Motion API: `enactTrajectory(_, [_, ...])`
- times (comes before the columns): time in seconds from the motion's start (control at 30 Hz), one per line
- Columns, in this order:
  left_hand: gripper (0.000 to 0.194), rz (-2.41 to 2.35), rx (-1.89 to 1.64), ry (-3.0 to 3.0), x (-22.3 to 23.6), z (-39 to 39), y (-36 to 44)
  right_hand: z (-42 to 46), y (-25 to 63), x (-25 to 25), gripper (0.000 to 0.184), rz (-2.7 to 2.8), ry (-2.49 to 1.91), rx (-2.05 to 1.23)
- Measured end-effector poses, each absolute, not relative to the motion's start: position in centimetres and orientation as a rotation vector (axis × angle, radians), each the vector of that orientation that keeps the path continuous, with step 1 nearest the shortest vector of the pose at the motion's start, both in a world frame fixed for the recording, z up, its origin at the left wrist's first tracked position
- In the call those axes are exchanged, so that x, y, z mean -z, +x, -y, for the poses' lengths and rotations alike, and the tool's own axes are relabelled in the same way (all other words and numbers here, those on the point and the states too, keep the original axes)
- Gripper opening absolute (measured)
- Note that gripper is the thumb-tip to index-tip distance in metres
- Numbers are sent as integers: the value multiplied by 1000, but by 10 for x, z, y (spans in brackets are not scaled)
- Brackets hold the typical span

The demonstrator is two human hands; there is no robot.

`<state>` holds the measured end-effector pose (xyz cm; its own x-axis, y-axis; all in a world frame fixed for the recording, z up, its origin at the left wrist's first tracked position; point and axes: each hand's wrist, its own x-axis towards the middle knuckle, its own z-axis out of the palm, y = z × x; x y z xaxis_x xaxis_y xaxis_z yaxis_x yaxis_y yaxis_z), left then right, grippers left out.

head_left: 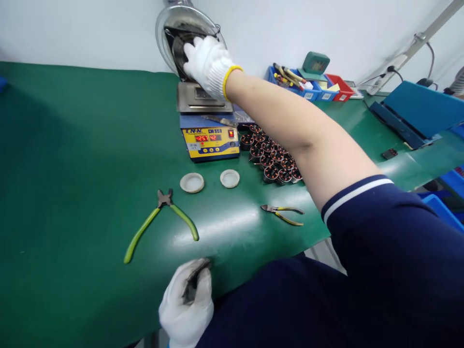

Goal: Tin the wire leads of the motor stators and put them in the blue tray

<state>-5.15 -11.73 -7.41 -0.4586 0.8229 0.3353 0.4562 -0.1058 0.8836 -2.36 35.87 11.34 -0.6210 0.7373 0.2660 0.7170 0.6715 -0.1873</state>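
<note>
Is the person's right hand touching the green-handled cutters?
No, the gloved right hand is at the round metal hood, above the yellow control panel.

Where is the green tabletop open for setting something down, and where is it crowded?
Widest bare patch: the green tabletop left of the yellow-fronted unit and green pliers. A smaller one lies between those pliers and the yellow cutters, below the white dishes. Crowded: right of the unit, where metal cups cluster, partly hidden by the right arm.

Wht wall [90, 34], grn bench [79, 135] w/ glare [221, 220]
</note>
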Motion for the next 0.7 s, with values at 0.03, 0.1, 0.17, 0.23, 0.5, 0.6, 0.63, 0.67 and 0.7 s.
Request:
enactTrajectory(0.03, [16,-1846,-1585,1399,74,118,-52,-356,-20,-115,15,2567,-1207,-14])
enactTrajectory(0.1, [16,-1851,-1590,1393,73,118,-52,-350,-10,-125,23,2569,-1325,92])
enactTrajectory(0.17, [16,-1853,-1591,1402,72,118,-52,-346,2,-138,32,2566,-1419,114])
enactTrajectory(0.23, [15,-1851,-1585,1416,71,117,-52,-344,13,-148,42,2526,-1485,83])
enactTrajectory(0.5, [12,-1878,-1634,1363,69,114,-51,-352,2,-128,50,2300,-1536,-222])
enactTrajectory(0.6, [8,-1880,-1648,1312,70,115,-50,-350,1,-126,47,2210,-1466,-374])
enactTrajectory(0.63, [8,-1871,-1653,1304,70,115,-51,-348,5,-130,45,2180,-1442,-408])
enactTrajectory(0.67, [8,-1857,-1659,1297,70,115,-51,-345,10,-134,43,2151,-1423,-453])
enactTrajectory(0.7, [8,-1844,-1664,1293,71,116,-51,-341,17,-140,40,2121,-1403,-520])
